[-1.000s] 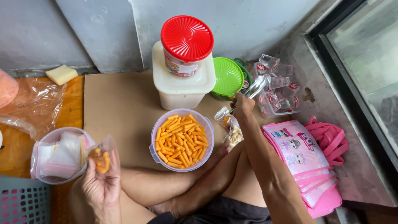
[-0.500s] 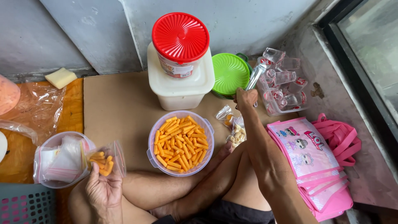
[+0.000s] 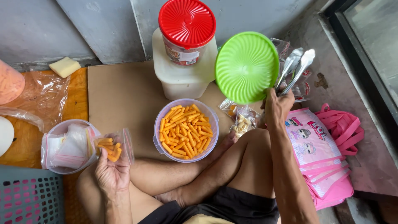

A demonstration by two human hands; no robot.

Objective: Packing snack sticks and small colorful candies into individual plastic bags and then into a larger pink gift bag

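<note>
Your right hand (image 3: 277,108) is closed around two things at once: a pair of metal tongs (image 3: 296,69) and a round green lid (image 3: 247,67). The tongs run long and narrow, handle end buried in your fist, the two tips pointing up and away from you toward the right, slightly spread. The green lid stands tilted on edge just left of the tongs, its ribbed face turned toward you, held up clear of the floor above your right knee.

Your left hand (image 3: 111,172) is palm up and curled, gripping a small clear bag (image 3: 114,147) by its lower part. The bag's mouth points up and away from your wrist, and a few orange snack sticks (image 3: 111,150) lie inside it, mostly crosswise.

Between your two hands, on the brown cardboard (image 3: 120,95), sits a clear round tub (image 3: 185,129) full of the same orange sticks, lying in every direction. Just beyond it stands a white box (image 3: 182,81) with a red-lidded jar (image 3: 186,31) on top. Small filled snack bags (image 3: 240,120) lie just below and left of your right hand. To the right of that hand is a stack of pink bags (image 3: 317,153). Touching your left hand's bag on its left is a clear tub of empty bags (image 3: 66,147), with a grey basket (image 3: 29,195) nearer you.
</note>
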